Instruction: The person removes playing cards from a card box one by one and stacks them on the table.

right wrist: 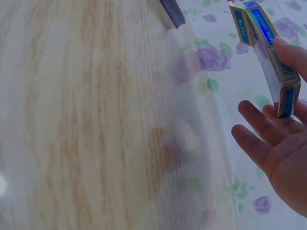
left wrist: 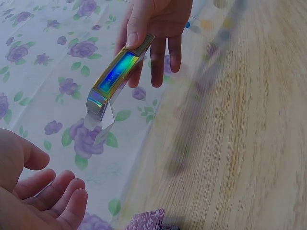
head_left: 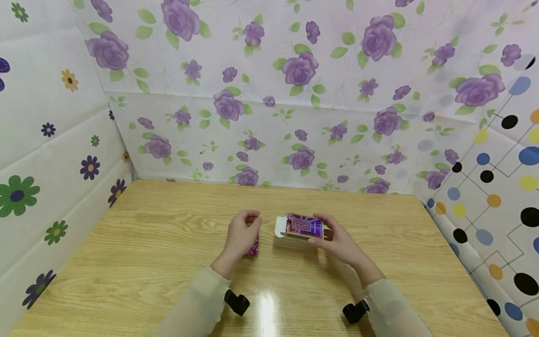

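Observation:
My right hand [head_left: 343, 241] holds a purple playing-card box [head_left: 304, 225] above the table, thumb on one narrow side and fingers on the other. The box's white end flap [head_left: 280, 226] stands open and points left. In the left wrist view, the card box [left wrist: 111, 79] shows a shiny blue-green side and its loose flaps. To its left, my left hand [head_left: 242, 236] is loosely curled with nothing visible between its fingers. Purple-patterned playing cards [head_left: 252, 248] lie on the table beneath and beside that hand, which partly hides them.
The light wood table [head_left: 147, 262] ends at a wall of purple-flowered cloth [head_left: 269, 140]. Patterned cloths also hang at the left and right sides. A black wrist camera [head_left: 237, 302] is strapped to the left wrist, another black camera [head_left: 355, 311] to the right.

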